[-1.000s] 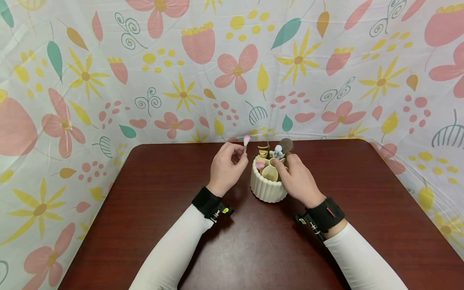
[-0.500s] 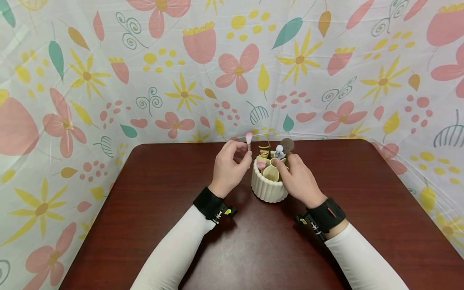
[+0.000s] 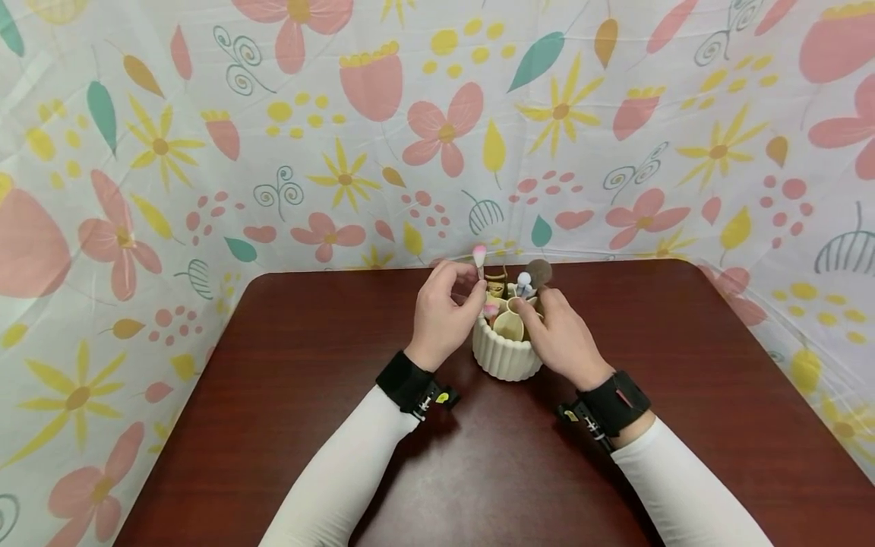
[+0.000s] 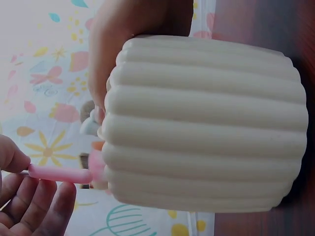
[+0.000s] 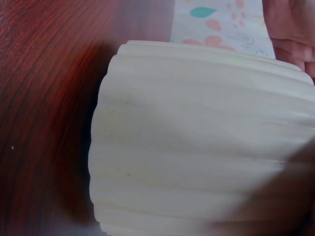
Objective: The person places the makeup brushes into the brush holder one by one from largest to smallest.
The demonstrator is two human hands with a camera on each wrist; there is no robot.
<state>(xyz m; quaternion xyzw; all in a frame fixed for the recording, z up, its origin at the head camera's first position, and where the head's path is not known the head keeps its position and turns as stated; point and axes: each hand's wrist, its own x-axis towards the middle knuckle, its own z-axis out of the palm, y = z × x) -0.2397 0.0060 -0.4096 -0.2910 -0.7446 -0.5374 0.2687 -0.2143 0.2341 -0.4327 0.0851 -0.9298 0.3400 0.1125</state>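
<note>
Between the thumb and fingers of my left hand [image 3: 440, 317] is a slim makeup brush with a pink-and-white tip [image 3: 480, 257]. Its pink handle [image 4: 60, 174] points down toward the open top of a cream ribbed brush holder [image 3: 506, 360], just apart from the holder's wall in the left wrist view. My right hand [image 3: 566, 338] grips the holder's right side, thumb over the rim; the far fingers are mostly hidden. Inside the holder stand a fluffy grey-brown brush [image 3: 539, 272], a pale blue-white piece [image 3: 524, 282], a gold-coloured item [image 3: 495, 285] and a pink-tipped brush [image 3: 491, 310].
The holder stands upright on a dark reddish-brown table [image 3: 314, 342], near its back edge. Behind the table hangs a white cloth [image 3: 383, 175] printed with flowers and leaves. Round compartments divide the holder's inside.
My left hand has moved to the right with the makeup brush, from beside the holder to its left rim. The right hand and the holder have stayed in place.
</note>
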